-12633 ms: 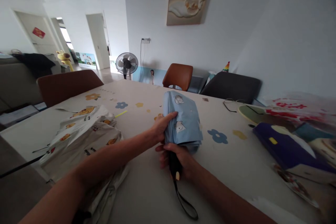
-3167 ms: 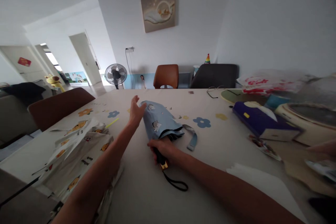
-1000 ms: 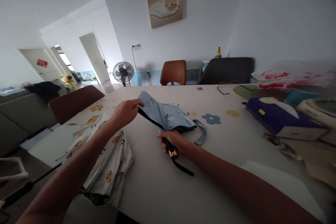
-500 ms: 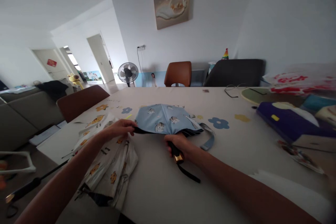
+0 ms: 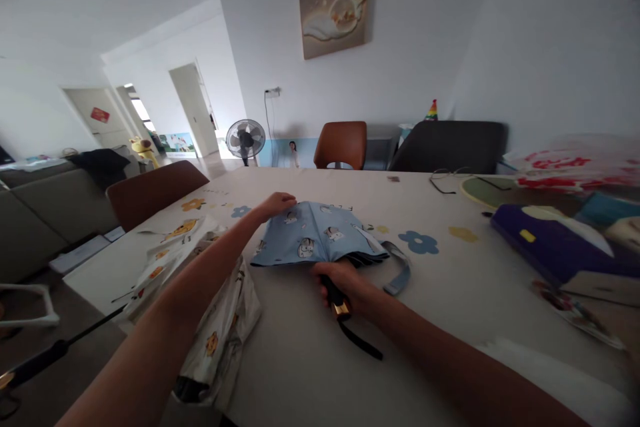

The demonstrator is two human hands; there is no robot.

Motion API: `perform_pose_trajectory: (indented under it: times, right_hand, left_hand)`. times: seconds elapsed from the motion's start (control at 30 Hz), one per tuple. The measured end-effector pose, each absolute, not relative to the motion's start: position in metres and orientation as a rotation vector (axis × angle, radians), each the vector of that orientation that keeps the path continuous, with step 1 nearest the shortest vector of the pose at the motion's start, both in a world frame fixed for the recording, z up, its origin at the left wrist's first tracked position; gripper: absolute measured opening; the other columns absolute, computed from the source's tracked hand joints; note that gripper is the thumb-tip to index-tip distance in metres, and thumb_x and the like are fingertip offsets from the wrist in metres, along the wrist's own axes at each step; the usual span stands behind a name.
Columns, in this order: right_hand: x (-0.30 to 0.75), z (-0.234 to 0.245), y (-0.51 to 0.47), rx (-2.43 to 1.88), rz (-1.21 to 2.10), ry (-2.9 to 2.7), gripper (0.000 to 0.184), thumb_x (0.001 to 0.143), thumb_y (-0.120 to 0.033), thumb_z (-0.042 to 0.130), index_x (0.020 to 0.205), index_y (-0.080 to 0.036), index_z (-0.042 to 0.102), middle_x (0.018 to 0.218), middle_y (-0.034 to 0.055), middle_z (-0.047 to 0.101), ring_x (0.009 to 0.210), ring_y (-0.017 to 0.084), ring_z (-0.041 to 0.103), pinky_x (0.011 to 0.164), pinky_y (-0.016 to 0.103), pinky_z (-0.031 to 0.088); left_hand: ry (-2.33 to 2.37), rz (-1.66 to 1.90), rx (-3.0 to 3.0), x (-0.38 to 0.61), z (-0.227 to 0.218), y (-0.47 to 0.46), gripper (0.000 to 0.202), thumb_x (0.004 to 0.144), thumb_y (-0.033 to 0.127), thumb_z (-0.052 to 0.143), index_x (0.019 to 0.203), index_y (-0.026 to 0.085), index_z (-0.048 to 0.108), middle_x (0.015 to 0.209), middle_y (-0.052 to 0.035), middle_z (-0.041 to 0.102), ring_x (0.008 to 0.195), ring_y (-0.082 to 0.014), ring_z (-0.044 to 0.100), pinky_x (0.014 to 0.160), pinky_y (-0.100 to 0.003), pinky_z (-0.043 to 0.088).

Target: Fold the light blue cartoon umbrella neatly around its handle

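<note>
- The light-blue folding umbrella with white cartoon animals (image 5: 320, 237) lay on the white tabletop (image 5: 300, 353), its cloth partly spread in folds and its handle towards the person.
- The right hand (image 5: 347, 281) was wrapped around the umbrella's short black handle (image 5: 333, 291), just below the canopy edge; the gold-coloured end (image 5: 341, 310) showed past the fingers.
- The left hand (image 5: 276, 205) was at the umbrella's far left edge; whether its fingers pinched the cloth or lay flat on it, I cannot tell.
- A light-blue fabric strap (image 5: 400, 273) curled out just beside the umbrella's right side.
- A black wrist cord (image 5: 365, 342) trailed from the handle, on the near side of the umbrella.
- The rumpled white cloth with yellow cartoon figures (image 5: 240, 317) lay left of the umbrella, partly behind the left forearm.
- A purple-and-white tissue box (image 5: 545, 247) stood well to the umbrella's right.
- Beyond the umbrella, past the table's far edge, stood a brown chair (image 5: 343, 142) and a dark grey chair (image 5: 453, 147).
</note>
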State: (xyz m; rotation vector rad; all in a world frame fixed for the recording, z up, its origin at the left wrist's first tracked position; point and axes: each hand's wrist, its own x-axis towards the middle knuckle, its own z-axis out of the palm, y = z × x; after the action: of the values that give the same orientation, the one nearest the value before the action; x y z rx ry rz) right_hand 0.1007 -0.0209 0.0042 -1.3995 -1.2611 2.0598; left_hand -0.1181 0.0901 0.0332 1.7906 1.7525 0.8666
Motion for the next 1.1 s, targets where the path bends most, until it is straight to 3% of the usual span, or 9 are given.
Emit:
perform_pose_trajectory:
  times: [0.27, 0.6, 0.8, 0.97, 1.1]
  right_hand:
    - [0.101, 0.003, -0.02, -1.351, 2.052, -1.251, 0.02, 0.076, -0.018, 0.051, 0.057, -0.016, 0.044, 0.036, -0.0027, 0.044, 0.029, 0.009, 0.041, 0.031, 0.021, 0.041]
    - [0.1, 0.0, -0.017, -1.367, 2.048, -1.282, 0.022, 0.076, -0.02, 0.052, 0.055, -0.016, 0.044, 0.037, -0.0017, 0.045, 0.029, 0.01, 0.042, 0.031, 0.022, 0.041]
    - [0.1, 0.0, -0.017, -1.343, 2.04, -1.274, 0.021, 0.075, -0.02, 0.052, 0.056, -0.016, 0.044, 0.037, -0.0022, 0.045, 0.03, 0.009, 0.043, 0.031, 0.022, 0.042]
    - [0.1, -0.002, -0.016, -1.351, 2.045, -1.276, 0.02, 0.077, -0.021, 0.052, 0.059, -0.016, 0.044, 0.039, -0.0028, 0.046, 0.03, 0.009, 0.043, 0.031, 0.021, 0.041]
    - [0.1, 0.001, -0.017, -1.344, 2.04, -1.26, 0.019, 0.077, -0.021, 0.053, 0.06, -0.017, 0.044, 0.039, -0.004, 0.045, 0.03, 0.008, 0.042, 0.031, 0.019, 0.042]
  left_hand:
    - [1.754, 0.83, 1.658, -0.113, 0.031, 0.117, 0.028, 0.061, 0.028, 0.066, 0.081, 0.01, 0.068, 0.075, -0.0065, 0.066, 0.074, -0.0159, 0.054, 0.067, -0.027, 0.042]
    - [1.751, 0.565, 1.461, -0.131, 0.031, 0.114, 0.053, 0.054, 0.054, 0.068, 0.088, 0.014, 0.065, 0.09, -0.0074, 0.064, 0.081, -0.0169, 0.053, 0.069, -0.027, 0.04]
    - [1.635, 0.505, 1.357, -0.172, 0.025, 0.09, 0.06, 0.054, 0.055, 0.07, 0.098, 0.015, 0.062, 0.111, -0.0103, 0.058, 0.093, -0.0199, 0.052, 0.073, -0.027, 0.041]
    - [1.414, 0.478, 1.207, -0.191, 0.025, 0.079, 0.052, 0.064, 0.058, 0.061, 0.096, 0.018, 0.062, 0.1, -0.0057, 0.061, 0.083, -0.0161, 0.054, 0.074, -0.028, 0.043]
    - [1.464, 0.521, 1.109, -0.173, 0.019, 0.089, 0.045, 0.063, 0.056, 0.063, 0.091, 0.021, 0.063, 0.091, -0.0013, 0.064, 0.081, -0.015, 0.055, 0.075, -0.028, 0.043]
